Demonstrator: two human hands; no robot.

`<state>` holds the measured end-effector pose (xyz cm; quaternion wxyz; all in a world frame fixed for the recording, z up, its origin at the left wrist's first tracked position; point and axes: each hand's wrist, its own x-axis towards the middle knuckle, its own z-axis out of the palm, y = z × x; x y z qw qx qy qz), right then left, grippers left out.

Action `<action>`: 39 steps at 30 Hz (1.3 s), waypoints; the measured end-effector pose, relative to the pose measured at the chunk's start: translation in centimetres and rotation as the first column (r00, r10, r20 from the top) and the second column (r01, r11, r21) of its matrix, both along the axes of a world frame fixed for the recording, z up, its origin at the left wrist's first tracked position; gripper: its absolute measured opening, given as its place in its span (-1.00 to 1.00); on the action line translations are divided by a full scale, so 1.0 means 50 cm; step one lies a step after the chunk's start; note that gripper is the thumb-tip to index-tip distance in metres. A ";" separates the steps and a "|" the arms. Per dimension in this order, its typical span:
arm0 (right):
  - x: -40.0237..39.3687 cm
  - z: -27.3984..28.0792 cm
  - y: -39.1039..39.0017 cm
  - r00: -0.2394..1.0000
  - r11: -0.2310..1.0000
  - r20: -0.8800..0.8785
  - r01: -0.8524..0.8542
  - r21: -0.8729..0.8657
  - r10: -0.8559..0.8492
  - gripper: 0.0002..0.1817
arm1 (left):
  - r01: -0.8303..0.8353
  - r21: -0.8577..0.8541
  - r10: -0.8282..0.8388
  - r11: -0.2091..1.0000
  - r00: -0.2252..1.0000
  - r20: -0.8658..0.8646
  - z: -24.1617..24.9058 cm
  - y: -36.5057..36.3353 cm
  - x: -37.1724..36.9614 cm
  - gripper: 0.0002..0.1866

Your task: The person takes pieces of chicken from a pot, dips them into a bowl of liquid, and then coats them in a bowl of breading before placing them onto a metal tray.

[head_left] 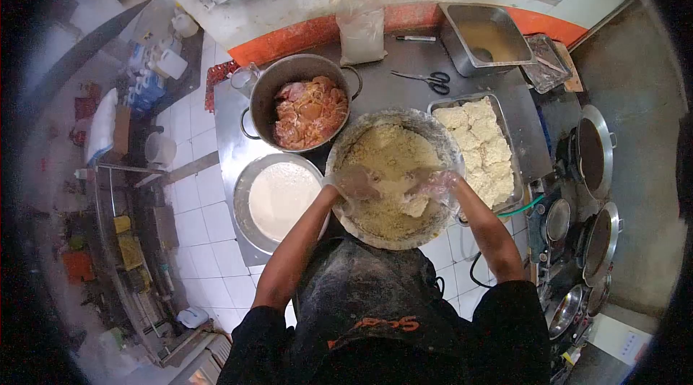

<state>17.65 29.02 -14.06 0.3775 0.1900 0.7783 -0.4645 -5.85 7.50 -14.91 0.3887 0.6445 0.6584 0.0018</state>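
Observation:
Both my hands, in what look like clear plastic gloves, are inside a wide round bowl (395,235) of pale crumbly flour (390,143). My left hand (359,183) rests in the flour at the bowl's left side, its fingers partly hidden. At the right, my right hand (431,186) touches a flour-coated piece (413,206); its fingers are blurred, and whether they grip is unclear. A pot (263,85) of raw meat (309,112) stands behind to the left, above a basin of pale batter (284,201). Coated pieces (478,146) fill a metal tray (508,112) on the right.
Scissors (433,81), a marker (416,38) and a bag of white powder (362,35) lie along the table's back. A deep steel container (462,45) stands back right. Several pans, including one wide pan (593,150), sit at the far right.

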 end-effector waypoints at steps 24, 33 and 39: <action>0.150 -0.134 -0.182 0.777 0.863 -0.397 0.496 -0.092 -0.489 -0.12 | -0.287 0.468 0.281 0.836 0.956 0.085 -0.159 -0.145 0.271 -0.55; 0.036 0.189 -0.168 0.644 0.672 -0.198 0.729 -0.130 -0.738 -0.26 | -0.173 0.471 0.235 0.865 0.969 -0.075 -0.055 -0.112 0.205 -0.60; -0.075 0.034 -0.082 0.523 0.596 -0.831 0.734 0.327 -0.187 -0.45 | -0.403 0.340 0.422 0.850 0.906 0.019 -0.093 -0.085 0.158 -0.59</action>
